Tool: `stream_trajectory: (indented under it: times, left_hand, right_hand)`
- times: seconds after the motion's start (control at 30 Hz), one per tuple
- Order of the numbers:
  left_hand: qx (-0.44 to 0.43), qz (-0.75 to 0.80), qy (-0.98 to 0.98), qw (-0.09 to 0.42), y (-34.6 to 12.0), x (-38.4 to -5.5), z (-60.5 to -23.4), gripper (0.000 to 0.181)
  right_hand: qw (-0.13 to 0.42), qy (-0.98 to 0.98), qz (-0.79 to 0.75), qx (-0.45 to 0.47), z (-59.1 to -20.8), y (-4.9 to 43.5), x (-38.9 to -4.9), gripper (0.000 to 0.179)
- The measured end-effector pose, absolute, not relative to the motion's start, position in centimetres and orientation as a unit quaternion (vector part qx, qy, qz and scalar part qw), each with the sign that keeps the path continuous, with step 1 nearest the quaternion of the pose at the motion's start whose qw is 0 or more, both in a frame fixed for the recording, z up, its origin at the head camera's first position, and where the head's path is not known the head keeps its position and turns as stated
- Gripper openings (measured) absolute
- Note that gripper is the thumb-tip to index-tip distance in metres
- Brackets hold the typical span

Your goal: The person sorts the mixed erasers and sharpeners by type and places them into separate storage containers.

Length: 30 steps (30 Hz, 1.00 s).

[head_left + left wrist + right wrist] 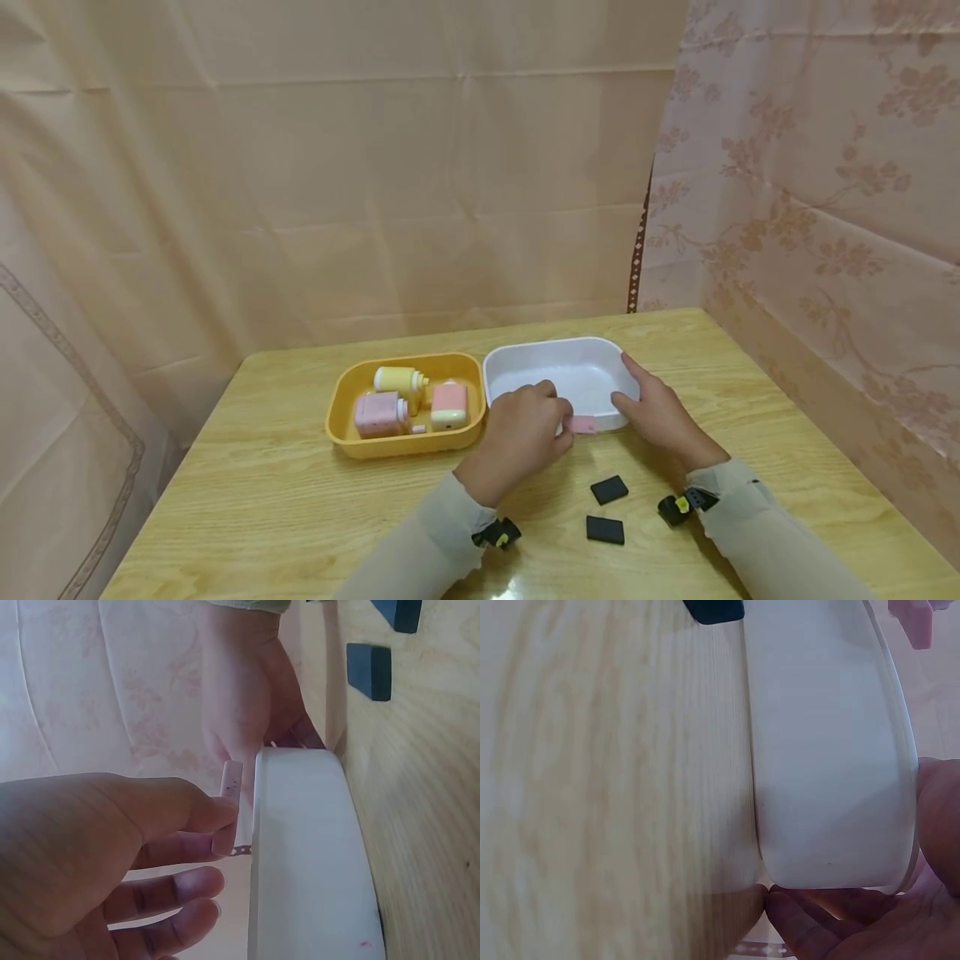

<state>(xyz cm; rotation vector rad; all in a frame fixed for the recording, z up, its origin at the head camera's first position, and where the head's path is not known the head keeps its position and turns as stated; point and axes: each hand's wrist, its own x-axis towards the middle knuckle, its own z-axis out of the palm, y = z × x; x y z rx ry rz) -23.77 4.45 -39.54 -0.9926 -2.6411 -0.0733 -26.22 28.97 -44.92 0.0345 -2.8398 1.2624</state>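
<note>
Left grip point(525, 427) pinches a pink piece point(230, 778) bearing illegible marks point(233, 786); right grip point(666, 417) holds the white tray point(566, 375).

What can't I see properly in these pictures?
Head: the left hand covers part of the pink piece.
Left wrist: the top edge cuts off one black block; the pink piece's dark marks are too small to make out.
Right wrist: the white tray's wall hides its inside.

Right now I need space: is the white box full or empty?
Empty where visible: the white box shows bare floor; the left hand hides part.
</note>
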Motion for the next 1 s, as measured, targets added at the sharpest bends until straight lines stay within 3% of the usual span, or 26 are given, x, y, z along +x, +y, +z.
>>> stream_trajectory:
  times: [0.27,1.0]
  left_hand:
    - [-0.341,-0.031,-0.921,0.184,3.8,-24.2,-39.4,0.015]
    - [-0.303,-0.060,-0.933,0.184,2.2,-25.9,-39.3,0.020]
  right_hand:
    - [0.018,-0.918,0.396,0.005,-45.0,29.0,-26.1,0.078]
    - [0.012,-0.918,0.397,-0.002,-44.9,28.8,-26.1,0.079]
